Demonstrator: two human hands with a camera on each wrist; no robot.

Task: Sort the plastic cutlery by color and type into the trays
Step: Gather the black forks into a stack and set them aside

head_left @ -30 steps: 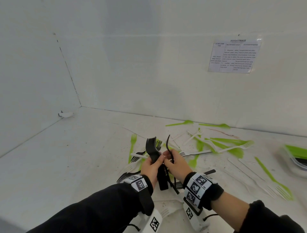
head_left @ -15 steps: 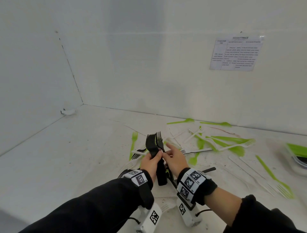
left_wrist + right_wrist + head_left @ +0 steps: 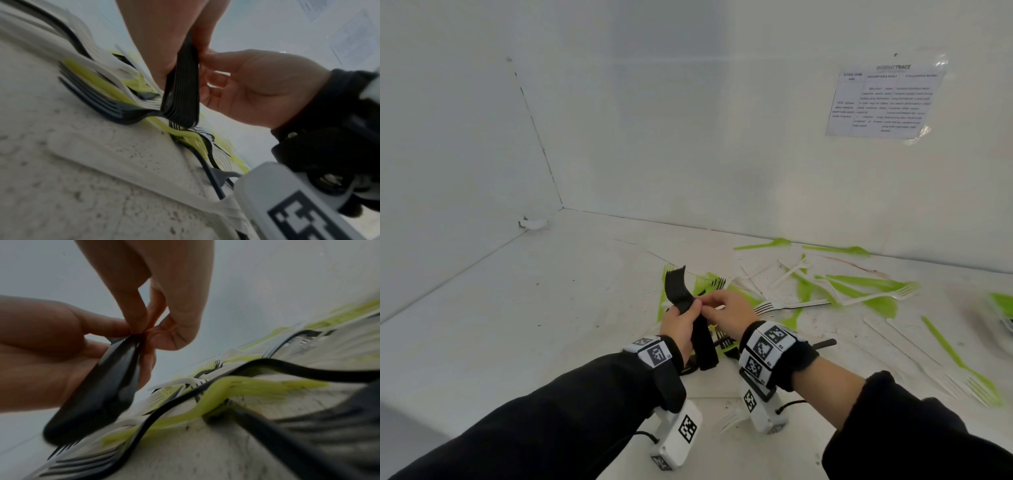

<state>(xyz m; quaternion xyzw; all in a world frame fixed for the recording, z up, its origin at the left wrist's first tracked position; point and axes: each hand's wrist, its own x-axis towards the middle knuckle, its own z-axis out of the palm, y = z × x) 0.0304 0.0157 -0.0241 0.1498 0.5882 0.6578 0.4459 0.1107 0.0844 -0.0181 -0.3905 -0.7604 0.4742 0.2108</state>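
Note:
A stack of black plastic forks (image 3: 680, 291) stands upright above the table, tines up. My left hand (image 3: 678, 325) grips it round the handles, thumb across the front. My right hand (image 3: 729, 308) is just right of it, its fingertips pinching the stack at the neck. In the left wrist view the ribbed stack of black forks (image 3: 183, 91) hangs from my left hand (image 3: 156, 40), with my right hand (image 3: 257, 87) behind it. The right wrist view has my right hand's fingers (image 3: 139, 318) meeting at the top edge of the stack of black forks (image 3: 102, 386).
Loose black, white and green forks (image 3: 115, 110) lie piled under my hands. Green cutlery (image 3: 859, 284) and white forks (image 3: 791, 305) are scattered to the right. A tray (image 3: 1001, 308) holding green pieces sits at the right edge. White walls close in behind and on the left.
A second ago my right hand held a single black fork beside the stack. That fork is now in the stack, and my right fingers have closed on the stack's neck.

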